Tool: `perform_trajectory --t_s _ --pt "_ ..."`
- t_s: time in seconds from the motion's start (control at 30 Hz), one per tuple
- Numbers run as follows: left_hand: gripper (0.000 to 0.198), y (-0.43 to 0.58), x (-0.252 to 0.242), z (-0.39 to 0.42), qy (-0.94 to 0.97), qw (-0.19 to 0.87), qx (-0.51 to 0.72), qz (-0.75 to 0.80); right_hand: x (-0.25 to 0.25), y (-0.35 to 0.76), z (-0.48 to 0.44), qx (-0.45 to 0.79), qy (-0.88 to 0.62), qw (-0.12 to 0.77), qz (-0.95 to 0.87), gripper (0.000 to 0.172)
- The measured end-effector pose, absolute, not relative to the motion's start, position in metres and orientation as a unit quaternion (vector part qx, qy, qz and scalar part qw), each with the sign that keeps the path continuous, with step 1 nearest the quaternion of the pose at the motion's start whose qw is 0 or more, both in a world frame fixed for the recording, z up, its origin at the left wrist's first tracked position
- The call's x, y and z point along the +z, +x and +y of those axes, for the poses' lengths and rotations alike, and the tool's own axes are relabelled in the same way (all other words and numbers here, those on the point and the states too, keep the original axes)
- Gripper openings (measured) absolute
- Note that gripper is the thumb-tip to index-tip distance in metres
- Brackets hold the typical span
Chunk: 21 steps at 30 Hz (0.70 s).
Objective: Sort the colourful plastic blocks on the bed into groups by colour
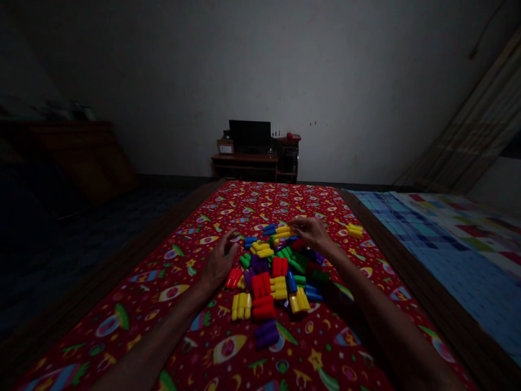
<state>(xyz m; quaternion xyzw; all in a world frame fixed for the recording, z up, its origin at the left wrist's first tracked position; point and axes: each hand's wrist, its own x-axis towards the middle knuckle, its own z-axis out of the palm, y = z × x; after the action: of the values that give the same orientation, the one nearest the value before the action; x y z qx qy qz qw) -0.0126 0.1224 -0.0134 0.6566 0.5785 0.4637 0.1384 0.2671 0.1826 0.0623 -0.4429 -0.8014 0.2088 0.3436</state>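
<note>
Many plastic pieces in red, yellow, blue, green and purple lie heaped on a red patterned cloth (228, 347). My left hand (222, 259) is at the heap's left edge, fingers curved and apart, with nothing visible between them. Over the heap's far right side is my right hand (311, 232), its fingertips at a yellow piece (284, 231) beside a blue piece (269, 229); whether it grips the piece is unclear. Nearest to me lies a purple piece (267, 334), with a red piece (264, 308) and a yellow piece (241, 306) just beyond it.
A separate yellow piece (354, 231) lies right of my right hand. Beyond the cloth, a desk (244, 158) bears a dark monitor (250, 136). Blue and checked bedding (411, 233) spreads at the right; a wooden cabinet (81, 157) stands at the left.
</note>
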Motion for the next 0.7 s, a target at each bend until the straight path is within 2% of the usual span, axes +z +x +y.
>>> perform_trajectory --t_s 0.17,0.37,0.5,0.6,0.7 --pt "0.054 0.006 -0.002 0.105 0.705 0.218 0.451 0.502 0.062 0.237 0.152 0.256 -0.331 0.327 -0.847 0.029" --pt "0.032 0.024 0.008 0.096 0.694 0.207 0.399 0.563 0.058 0.225 0.143 0.236 -0.282 0.327 -0.871 0.033" --pt "0.031 0.025 0.010 0.098 0.672 0.227 0.416 0.569 0.068 0.252 0.169 0.212 -0.378 0.335 -0.836 0.028" --pt "0.034 0.023 0.010 0.099 0.656 0.232 0.425 0.580 0.068 0.290 0.194 0.142 -0.497 0.342 -0.785 0.024" --pt "0.035 0.023 0.011 0.098 0.659 0.224 0.424 0.580 0.059 0.331 0.207 0.058 -0.621 0.307 -0.719 0.026"
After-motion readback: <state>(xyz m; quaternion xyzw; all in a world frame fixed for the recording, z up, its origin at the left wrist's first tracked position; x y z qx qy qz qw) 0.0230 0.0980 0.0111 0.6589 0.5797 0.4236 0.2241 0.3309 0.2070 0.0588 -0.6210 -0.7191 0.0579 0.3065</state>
